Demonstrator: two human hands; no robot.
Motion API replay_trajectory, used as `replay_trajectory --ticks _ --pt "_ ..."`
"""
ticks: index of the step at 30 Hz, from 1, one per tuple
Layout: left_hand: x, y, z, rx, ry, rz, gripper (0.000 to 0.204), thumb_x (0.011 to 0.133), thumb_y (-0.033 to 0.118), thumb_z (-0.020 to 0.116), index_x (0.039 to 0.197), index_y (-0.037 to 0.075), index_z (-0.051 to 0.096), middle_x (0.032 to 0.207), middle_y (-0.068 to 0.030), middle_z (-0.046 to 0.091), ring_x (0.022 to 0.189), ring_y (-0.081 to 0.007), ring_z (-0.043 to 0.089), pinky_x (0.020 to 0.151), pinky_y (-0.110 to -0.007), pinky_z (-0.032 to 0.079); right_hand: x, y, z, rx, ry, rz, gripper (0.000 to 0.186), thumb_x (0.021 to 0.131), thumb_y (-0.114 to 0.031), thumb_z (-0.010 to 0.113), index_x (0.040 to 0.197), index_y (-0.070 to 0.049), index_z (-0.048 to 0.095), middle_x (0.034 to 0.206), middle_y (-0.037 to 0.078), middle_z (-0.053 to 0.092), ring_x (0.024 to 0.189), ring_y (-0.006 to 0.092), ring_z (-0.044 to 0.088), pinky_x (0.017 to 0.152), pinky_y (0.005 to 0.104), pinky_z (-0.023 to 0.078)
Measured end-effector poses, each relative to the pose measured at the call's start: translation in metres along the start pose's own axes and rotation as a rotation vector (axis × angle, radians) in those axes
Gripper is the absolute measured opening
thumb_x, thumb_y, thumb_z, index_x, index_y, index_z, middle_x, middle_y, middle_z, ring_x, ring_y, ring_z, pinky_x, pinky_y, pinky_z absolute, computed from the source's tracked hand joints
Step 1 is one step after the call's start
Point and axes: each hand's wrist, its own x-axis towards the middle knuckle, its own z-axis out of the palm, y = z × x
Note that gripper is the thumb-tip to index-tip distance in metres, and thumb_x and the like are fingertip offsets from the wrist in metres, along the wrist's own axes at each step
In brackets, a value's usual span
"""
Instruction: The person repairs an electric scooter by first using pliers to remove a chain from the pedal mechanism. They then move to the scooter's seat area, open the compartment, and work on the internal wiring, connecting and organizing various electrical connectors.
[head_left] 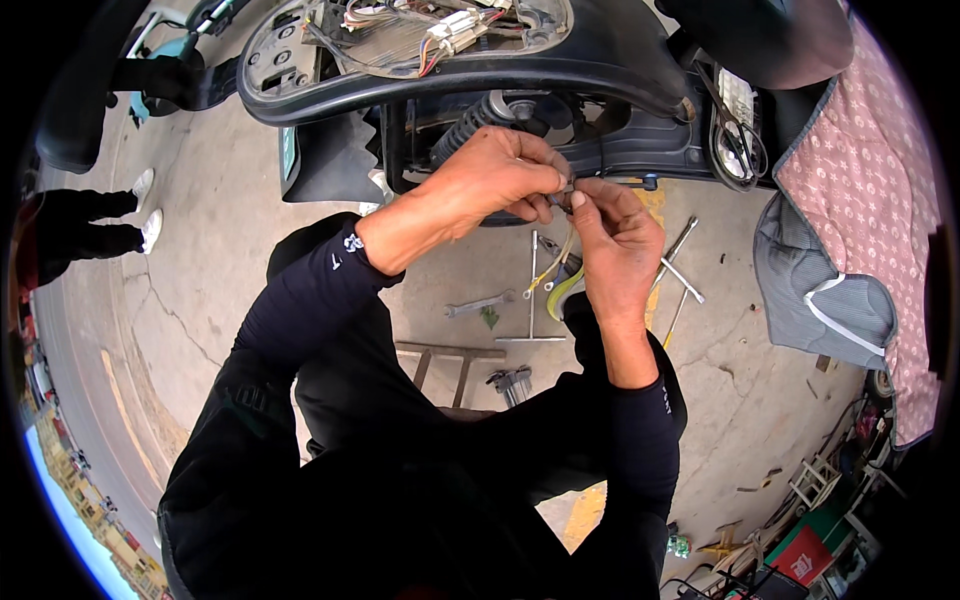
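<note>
In front of me is a black scooter body, its top compartment holding a bundle of wires and white connectors. My left hand and my right hand meet below a coiled shock absorber, fingers pinched on a small grey wire fitting that they partly hide. Yellow and pale wires with ring terminals hang under my hands.
Wrenches and cross-shaped tools lie on the concrete around a dark metal stand. A pink patterned cover drapes at right, above assorted clutter. Another person's legs stand at left.
</note>
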Motion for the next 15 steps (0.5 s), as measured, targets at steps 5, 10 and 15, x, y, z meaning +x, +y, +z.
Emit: replay_trajectory --ticks 5,10,15 --pt "0.0003 -0.0015 -0.0015 0.021 -0.002 -0.009 0.020 0.085 0.015 0.068 0.097 -0.001 0.070 0.081 -0.0040 0.069 0.064 -0.0087 0.067 0.059 -0.018 0.052 0.0013 0.0002 -0.0002 0.036 -0.026 0.048 0.012 0.091 -0.001 0.067 0.102 0.005 0.066 0.089 0.007 0.072 0.076 0.0049 0.061 0.068 0.0196 0.049" --pt "-0.0005 -0.0020 -0.0013 0.030 -0.009 -0.012 0.020 0.085 0.016 0.068 0.097 -0.001 0.070 0.080 -0.0043 0.069 0.064 -0.0088 0.067 0.058 -0.018 0.052 0.0003 -0.0028 0.0013 0.058 -0.021 0.069 0.013 0.092 0.000 0.066 0.103 0.005 0.065 0.090 0.009 0.072 0.078 0.0057 0.063 0.068 0.0195 0.049" --pt "-0.0006 -0.0022 0.0000 0.035 -0.021 -0.011 0.021 0.086 0.015 0.068 0.098 -0.002 0.069 0.081 -0.0048 0.069 0.063 -0.0094 0.067 0.058 -0.019 0.052 -0.0001 -0.0017 -0.0003 0.035 -0.025 0.063 0.013 0.092 0.000 0.065 0.104 0.005 0.065 0.090 0.009 0.073 0.078 0.0061 0.064 0.068 0.0195 0.049"
